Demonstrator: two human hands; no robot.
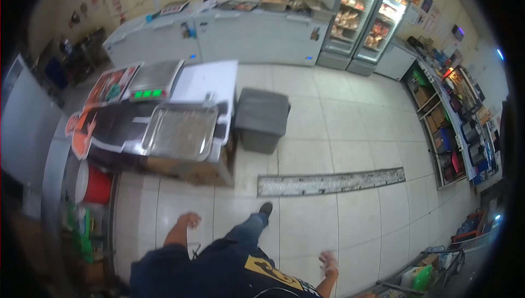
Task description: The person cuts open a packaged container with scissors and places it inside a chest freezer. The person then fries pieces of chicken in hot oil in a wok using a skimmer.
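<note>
My left hand (191,220) hangs over the tiled floor beside my body, its fingers loosely bent and apart, with nothing seen in it. On the other side my right hand (328,262) also hangs free, fingers apart; a whitish, glove-like sheen covers it. Neither hand touches any object. Nearest the left hand is a table bearing a shallow metal tray (180,131). Behind that tray stands a scale (156,79) with a lit green display. A cutout picture of a person in orange (83,134) lies along the table's left end.
A grey lidded bin (262,117) stands against the table's right side. A floor drain grate (331,181) crosses the tiles ahead. White chest freezers (257,38) and glass-door fridges (350,19) line the back; loaded shelves (445,128) run along the right. A red bucket (97,184) sits left.
</note>
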